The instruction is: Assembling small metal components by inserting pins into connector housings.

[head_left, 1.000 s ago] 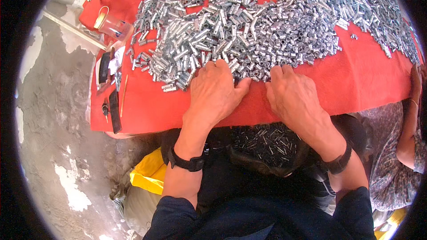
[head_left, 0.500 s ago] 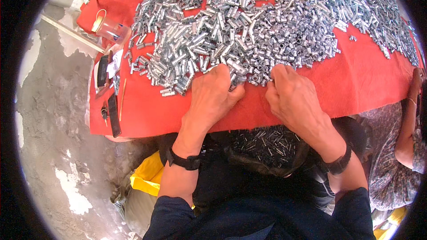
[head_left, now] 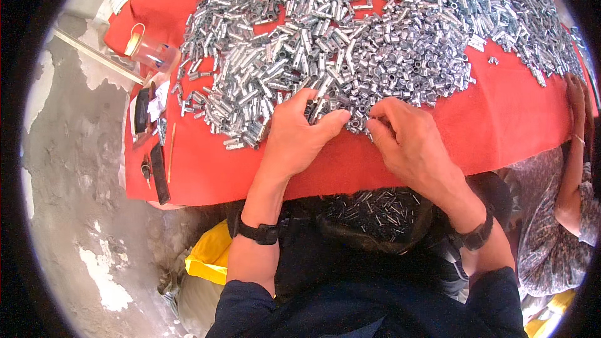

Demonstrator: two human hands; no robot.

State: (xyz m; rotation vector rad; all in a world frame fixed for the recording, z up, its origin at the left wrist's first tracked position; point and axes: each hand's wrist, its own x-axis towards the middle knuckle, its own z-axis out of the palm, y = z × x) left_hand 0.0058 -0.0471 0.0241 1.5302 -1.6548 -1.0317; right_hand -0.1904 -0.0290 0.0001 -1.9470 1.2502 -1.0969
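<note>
A large heap of short silvery metal tubes [head_left: 250,81] covers much of the red cloth. Beside it to the right, shorter ring-like metal pieces [head_left: 407,56] are massed together. My left hand [head_left: 300,134] rests at the heap's near edge with thumb and forefinger spread apart, a few tubes lying between them. Close to the short pieces, my right hand [head_left: 410,141] has its thumb and forefinger bent together; whatever may be between their tips is too small to make out. Both wrists wear dark bands.
Below the red cloth's [head_left: 501,112] near edge, a dark container [head_left: 382,213] holds many thin metal pieces. A clear plastic jar [head_left: 153,54], a black strip [head_left: 160,174] and a thin stick [head_left: 171,150] lie at left. Another person's arm [head_left: 573,163] reaches in at right.
My left thumb and forefinger have spread apart from a closed grip. My right hand has shifted slightly down and left, its fingers lifting a little off the short pieces.
</note>
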